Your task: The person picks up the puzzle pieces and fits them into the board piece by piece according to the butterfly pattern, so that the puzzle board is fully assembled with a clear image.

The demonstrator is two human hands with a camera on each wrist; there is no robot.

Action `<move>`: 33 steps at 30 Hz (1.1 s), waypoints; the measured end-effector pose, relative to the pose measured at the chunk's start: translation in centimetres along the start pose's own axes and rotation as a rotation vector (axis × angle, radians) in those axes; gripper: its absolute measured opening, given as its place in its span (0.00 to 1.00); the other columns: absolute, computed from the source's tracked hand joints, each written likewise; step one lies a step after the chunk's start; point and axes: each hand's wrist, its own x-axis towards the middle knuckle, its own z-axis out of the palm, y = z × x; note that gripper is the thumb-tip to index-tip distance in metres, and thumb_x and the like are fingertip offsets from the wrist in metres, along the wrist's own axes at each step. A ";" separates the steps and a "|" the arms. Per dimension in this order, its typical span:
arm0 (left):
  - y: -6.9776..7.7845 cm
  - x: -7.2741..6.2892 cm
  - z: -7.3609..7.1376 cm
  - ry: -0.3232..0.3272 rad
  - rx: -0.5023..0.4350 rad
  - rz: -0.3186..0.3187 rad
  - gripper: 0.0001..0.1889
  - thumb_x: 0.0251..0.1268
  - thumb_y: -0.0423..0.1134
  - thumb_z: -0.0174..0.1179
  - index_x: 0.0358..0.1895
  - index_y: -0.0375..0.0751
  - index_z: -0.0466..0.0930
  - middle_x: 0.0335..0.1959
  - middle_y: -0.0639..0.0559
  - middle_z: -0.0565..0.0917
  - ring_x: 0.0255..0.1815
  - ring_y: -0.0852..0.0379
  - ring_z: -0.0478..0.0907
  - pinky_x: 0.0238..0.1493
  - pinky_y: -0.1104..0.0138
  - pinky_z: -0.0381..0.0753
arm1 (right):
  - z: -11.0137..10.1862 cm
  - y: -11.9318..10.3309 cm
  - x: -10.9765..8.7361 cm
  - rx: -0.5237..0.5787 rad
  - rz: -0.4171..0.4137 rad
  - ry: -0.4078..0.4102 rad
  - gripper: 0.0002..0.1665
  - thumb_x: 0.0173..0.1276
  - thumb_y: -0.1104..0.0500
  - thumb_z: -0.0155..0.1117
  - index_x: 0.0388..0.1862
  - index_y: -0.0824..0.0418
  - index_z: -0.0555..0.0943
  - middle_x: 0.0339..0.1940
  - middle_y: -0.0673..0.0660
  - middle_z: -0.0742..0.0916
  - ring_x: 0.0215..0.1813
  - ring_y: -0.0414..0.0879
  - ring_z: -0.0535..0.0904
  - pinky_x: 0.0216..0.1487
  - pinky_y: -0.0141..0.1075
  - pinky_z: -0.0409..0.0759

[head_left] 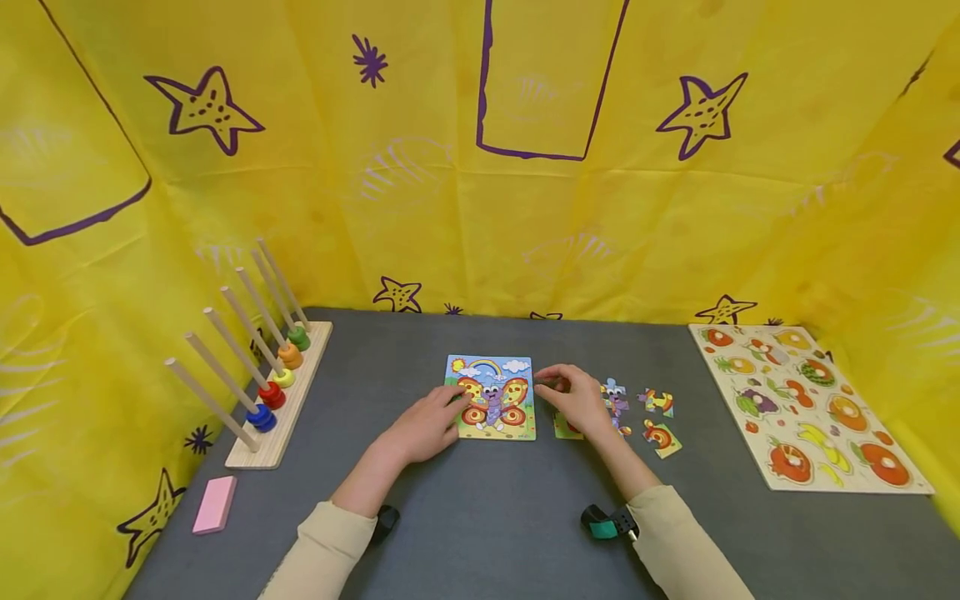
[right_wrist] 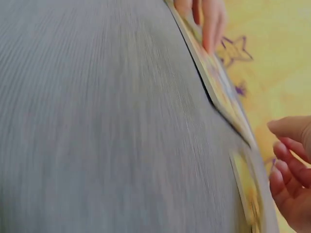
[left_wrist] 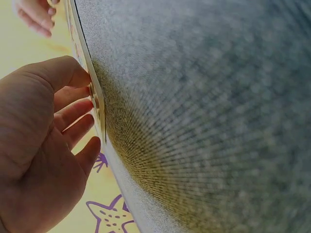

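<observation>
A butterfly jigsaw puzzle (head_left: 495, 404) lies whole-looking in the middle of the table, with a sun and rainbow across its top. My left hand (head_left: 427, 423) rests its fingertips on the left side of it; in the left wrist view, the thumb and fingers (left_wrist: 73, 73) touch its edge. Just off the puzzle's upper right corner is my right hand (head_left: 573, 400), fingers loosely bent and holding nothing. Loose jigsaw pieces, among them an orange-swirl piece (head_left: 662, 437) and a yellow-and-red piece (head_left: 657, 402), lie right of this hand. The right hand and wrist partly cover other pieces.
A wooden peg stand (head_left: 303, 367) with coloured rings stands on the left, and a pink block (head_left: 214, 505) lies in front of it. On the right lies a fruit puzzle board (head_left: 810, 408). Yellow patterned cloth (head_left: 420, 225) hangs around the grey table (head_left: 480, 517).
</observation>
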 end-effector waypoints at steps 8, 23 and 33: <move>-0.1 -0.3 -0.2 -0.033 -0.033 -0.015 0.25 0.70 0.34 0.54 0.68 0.31 0.68 0.69 0.37 0.66 0.70 0.41 0.63 0.64 0.50 0.67 | -3.9 3.1 -1.3 -0.121 -0.003 0.046 0.15 0.60 0.59 0.74 0.45 0.63 0.86 0.46 0.63 0.84 0.47 0.58 0.75 0.53 0.51 0.66; -0.2 -0.3 -0.1 -0.049 -0.037 -0.058 0.25 0.72 0.37 0.55 0.70 0.36 0.67 0.70 0.41 0.66 0.70 0.44 0.62 0.62 0.50 0.70 | -7.7 5.3 -1.9 -0.304 0.156 -0.043 0.31 0.58 0.51 0.75 0.48 0.74 0.79 0.49 0.74 0.79 0.55 0.70 0.68 0.58 0.58 0.62; -0.1 0.0 0.1 -0.037 -0.042 -0.031 0.25 0.71 0.35 0.55 0.70 0.35 0.67 0.70 0.41 0.66 0.70 0.44 0.63 0.62 0.50 0.70 | -6.5 4.6 -1.4 -0.134 0.131 0.145 0.19 0.59 0.60 0.74 0.46 0.67 0.80 0.36 0.61 0.84 0.31 0.44 0.78 0.32 0.33 0.71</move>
